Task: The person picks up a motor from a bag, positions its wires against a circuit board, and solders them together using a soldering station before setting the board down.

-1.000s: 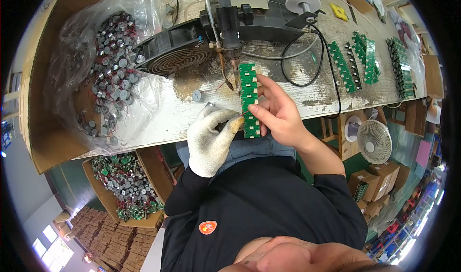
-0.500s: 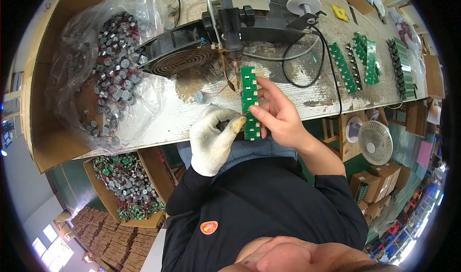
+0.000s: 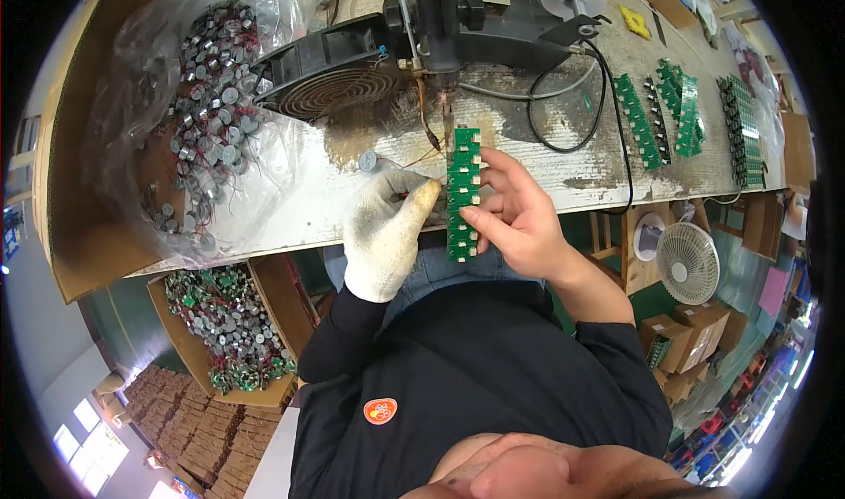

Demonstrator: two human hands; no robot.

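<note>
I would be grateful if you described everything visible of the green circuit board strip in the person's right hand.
The green circuit board strip is long, narrow and straight, looks stiff, and carries small whitish parts spaced along its length. Its long side runs away from the person's body, across the front edge of the worn white table. The right hand grips its right side, thumb on the face. The gloved left hand is close to its left edge; contact there is unclear.

Head view: a wide fisheye, worn on the head of the worker before me, faces steeply down. The black shirt (image 3: 493, 367) lies close below; the left hand (image 3: 383, 231) and right hand (image 3: 526, 226) fall mid-field, the workbench (image 3: 323, 212) beyond, curving rimward.
</note>
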